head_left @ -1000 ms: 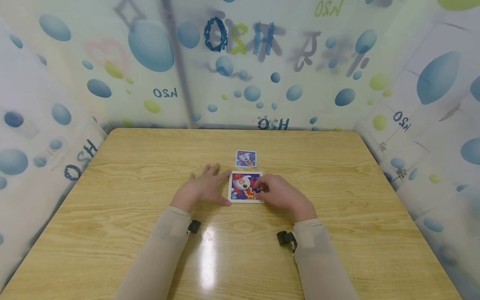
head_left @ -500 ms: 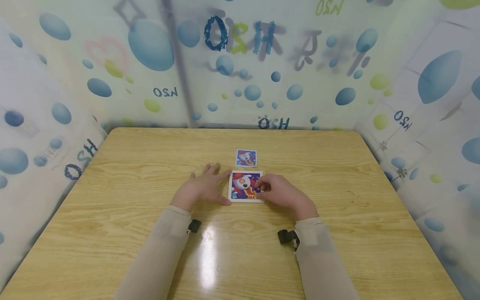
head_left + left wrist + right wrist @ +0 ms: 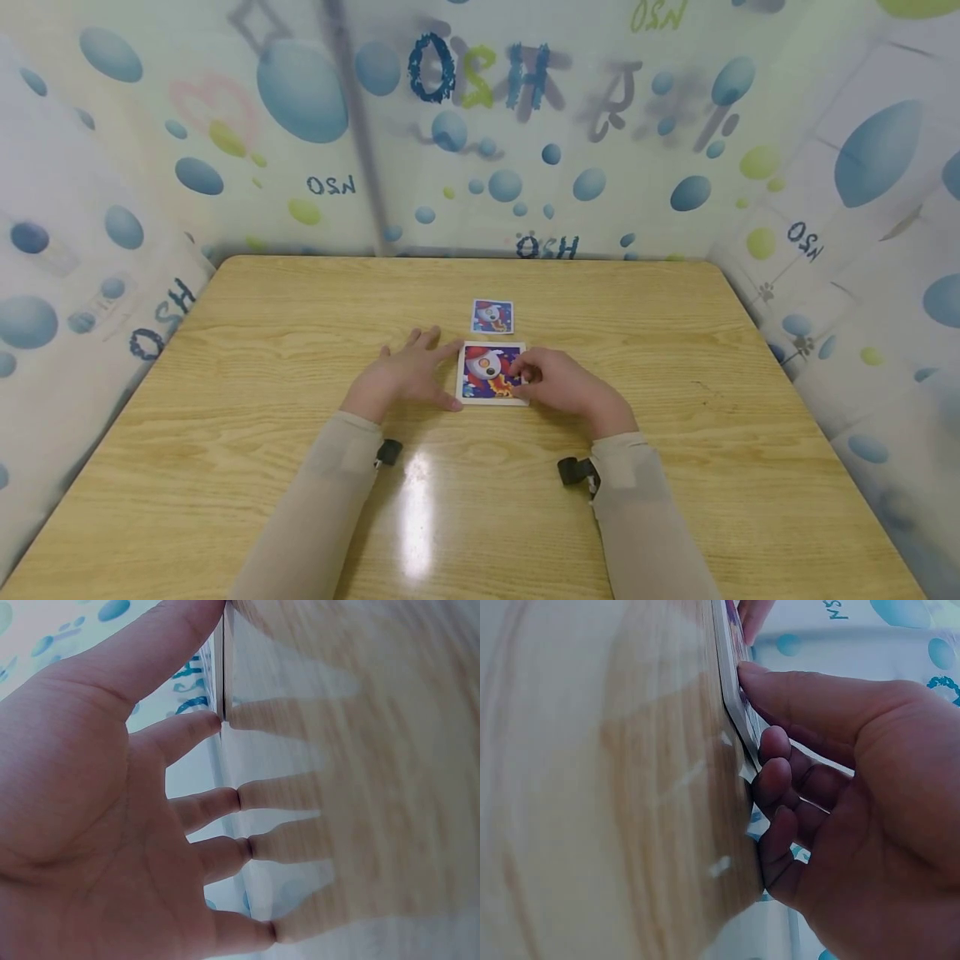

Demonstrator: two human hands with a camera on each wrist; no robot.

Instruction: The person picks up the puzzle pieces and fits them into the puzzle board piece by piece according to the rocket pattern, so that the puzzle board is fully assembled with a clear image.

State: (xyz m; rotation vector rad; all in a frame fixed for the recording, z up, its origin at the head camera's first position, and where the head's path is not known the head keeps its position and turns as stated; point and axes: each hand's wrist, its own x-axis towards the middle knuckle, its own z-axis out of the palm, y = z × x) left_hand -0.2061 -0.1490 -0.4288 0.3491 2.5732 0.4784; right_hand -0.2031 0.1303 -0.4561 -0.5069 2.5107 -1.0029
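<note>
A square picture board (image 3: 487,372) with a white border lies flat on the table, showing a red-and-white rocket-like cartoon with flames on dark blue. Above it lies a smaller card (image 3: 492,317) with the same picture. My left hand (image 3: 405,377) has its fingers spread, with the thumb and index fingertips at the board's left edge; in the left wrist view the other fingertips rest on the table. My right hand (image 3: 566,383) holds the board's right side, thumb (image 3: 802,694) and index finger on its face. The other fingers curl beside its edge.
The wooden table (image 3: 225,433) runs to a patterned cloth wall (image 3: 480,167) at the back and both sides. Each wrist carries a small black device, such as the right one (image 3: 574,472). A bright light reflection lies on the near tabletop.
</note>
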